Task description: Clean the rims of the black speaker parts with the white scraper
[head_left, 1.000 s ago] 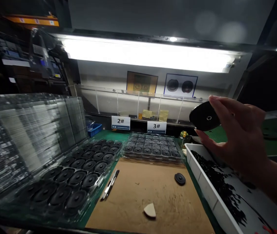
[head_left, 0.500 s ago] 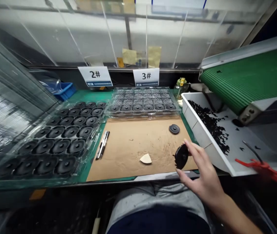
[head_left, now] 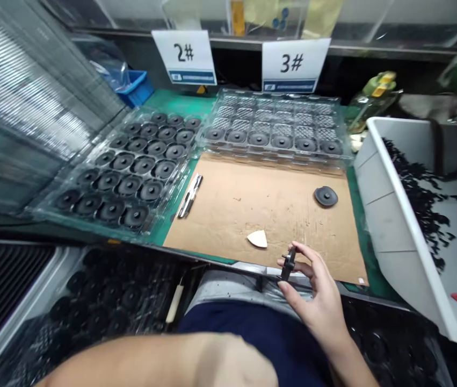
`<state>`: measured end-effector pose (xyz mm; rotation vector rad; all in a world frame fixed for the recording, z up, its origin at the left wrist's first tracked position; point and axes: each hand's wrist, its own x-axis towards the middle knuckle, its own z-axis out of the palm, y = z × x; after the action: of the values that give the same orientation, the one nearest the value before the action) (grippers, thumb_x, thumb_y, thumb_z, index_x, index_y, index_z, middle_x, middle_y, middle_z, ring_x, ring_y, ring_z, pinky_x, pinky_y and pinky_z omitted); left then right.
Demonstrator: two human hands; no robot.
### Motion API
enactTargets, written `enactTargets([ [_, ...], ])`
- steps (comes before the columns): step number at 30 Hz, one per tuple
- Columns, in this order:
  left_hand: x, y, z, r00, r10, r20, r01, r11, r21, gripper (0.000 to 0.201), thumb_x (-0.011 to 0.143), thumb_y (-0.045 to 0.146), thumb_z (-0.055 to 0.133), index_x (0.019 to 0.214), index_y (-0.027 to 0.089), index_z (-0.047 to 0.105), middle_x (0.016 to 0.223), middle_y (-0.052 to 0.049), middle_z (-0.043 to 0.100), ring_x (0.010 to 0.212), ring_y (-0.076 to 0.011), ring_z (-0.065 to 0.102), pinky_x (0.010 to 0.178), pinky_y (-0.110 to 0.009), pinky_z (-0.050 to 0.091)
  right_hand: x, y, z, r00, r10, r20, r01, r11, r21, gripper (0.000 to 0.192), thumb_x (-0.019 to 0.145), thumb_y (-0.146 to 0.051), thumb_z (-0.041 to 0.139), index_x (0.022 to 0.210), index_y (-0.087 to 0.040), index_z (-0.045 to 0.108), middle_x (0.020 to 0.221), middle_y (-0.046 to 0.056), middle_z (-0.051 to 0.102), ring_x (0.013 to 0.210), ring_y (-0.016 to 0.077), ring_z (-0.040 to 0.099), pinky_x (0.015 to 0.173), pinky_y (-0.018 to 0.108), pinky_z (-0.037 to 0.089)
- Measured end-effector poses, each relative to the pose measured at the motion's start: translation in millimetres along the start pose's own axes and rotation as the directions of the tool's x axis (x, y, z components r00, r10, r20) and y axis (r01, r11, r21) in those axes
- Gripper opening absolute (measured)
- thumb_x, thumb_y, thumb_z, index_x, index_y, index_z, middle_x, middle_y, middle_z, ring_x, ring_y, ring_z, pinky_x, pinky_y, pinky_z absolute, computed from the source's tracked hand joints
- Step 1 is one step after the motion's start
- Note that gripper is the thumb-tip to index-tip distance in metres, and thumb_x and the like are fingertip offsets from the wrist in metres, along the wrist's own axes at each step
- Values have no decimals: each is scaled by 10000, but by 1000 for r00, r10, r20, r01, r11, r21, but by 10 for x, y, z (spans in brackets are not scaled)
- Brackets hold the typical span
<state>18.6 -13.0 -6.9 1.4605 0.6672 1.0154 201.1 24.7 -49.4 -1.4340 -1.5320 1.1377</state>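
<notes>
The right hand [head_left: 320, 294] pinches a black disc [head_left: 288, 264], turned nearly edge-on, by the front edge of the cardboard [head_left: 228, 215] on the tabletop [head_left: 172, 100]. The left hand [head_left: 246, 363] is blurred below; whether it holds anything, I cannot tell.

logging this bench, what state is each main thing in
right hand, pinching black part
black part, edge-on to camera
left hand, blurred, fingers not visible
loose disc, flat on cardboard
pale wedge, flat on cardboard
slim tools, side by side
left tray, holding discs
white bin, holding black pieces
</notes>
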Motion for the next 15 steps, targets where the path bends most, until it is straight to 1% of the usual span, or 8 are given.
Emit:
enactTargets([
  [2, 44, -88, -106, 980, 194, 52, -200, 962, 183, 249, 818, 267, 612, 1060, 323, 626, 869, -1, 706, 843, -158, 656, 715, -256, 542, 9, -22, 17, 990, 78, 118, -98, 980, 171, 601, 760, -400, 673, 1283, -275, 404, 1255, 95, 524, 978, 214, 636, 897, 366, 495],
  [3, 62, -142, -170, 922, 357, 152, -388, 836, 387, 305, 786, 254, 653, 1084, 302, 610, 932, -9, 711, 906, -164, 651, 809, -273, 534, 17, -41, 26, 979, 110, 174, -154, 953, 263, 598, 755, -424, 674, 1273, -275, 414, 1242, 95, 544, 987, 218, 638, 896, 360, 497],
  [4, 74, -200, -230, 886, 430, 173, -443, 676, 589, 345, 760, 243, 686, 1091, 267, 594, 1025, -32, 695, 1013, -190, 621, 931, -344, 491, 27, -62, 37, 965, 135, 226, -210, 912, 351, 596, 748, -450, 676, 1261, -273, 429, 1238, 98, 556, 1000, 223, 636, 894, 354, 500],
  [6, 79, -314, -317, 888, 435, 148, -364, 470, 804, 343, 788, 198, 658, 1112, 250, 559, 1212, -54, 610, 1211, -236, 495, 1036, -476, 393, 56, -105, 71, 932, 159, 326, -310, 816, 488, 598, 722, -493, 688, 1228, -264, 468, 1245, 104, 565, 1029, 234, 627, 892, 345, 503],
  [7, 77, -363, -342, 904, 414, 103, -297, 438, 849, 318, 817, 161, 615, 1115, 250, 550, 1267, -55, 569, 1266, -249, 438, 1049, -520, 360, 73, -123, 92, 912, 163, 376, -355, 772, 527, 590, 712, -503, 693, 1209, -262, 487, 1251, 104, 565, 1047, 238, 620, 896, 343, 501],
  [11, 125, -450, -390, 904, 417, 95, -287, 426, 858, 271, 871, 91, 500, 1105, 222, 540, 1242, -60, 587, 1282, -232, 426, 1054, -512, 357, 144, -162, 184, 851, 128, 509, -448, 682, 578, 533, 730, -523, 668, 1172, -261, 526, 1235, 87, 583, 1085, 229, 598, 938, 343, 474],
  [13, 184, -437, -419, 894, 436, 100, -314, 454, 834, 238, 863, 102, 527, 1078, 200, 547, 1168, -62, 637, 1256, -218, 461, 1050, -482, 374, 168, -169, 214, 850, 120, 514, -443, 691, 572, 525, 747, -537, 642, 1176, -256, 527, 1219, 84, 591, 1096, 225, 589, 951, 339, 465],
  [15, 232, -404, -441, 895, 438, 81, -333, 538, 774, 252, 838, 104, 570, 1067, 212, 574, 1128, -51, 665, 1223, -206, 498, 1042, -452, 387, 184, -180, 226, 856, 117, 503, -413, 741, 529, 542, 757, -546, 625, 1194, -245, 518, 1205, 88, 594, 1100, 228, 581, 943, 336, 468],
])
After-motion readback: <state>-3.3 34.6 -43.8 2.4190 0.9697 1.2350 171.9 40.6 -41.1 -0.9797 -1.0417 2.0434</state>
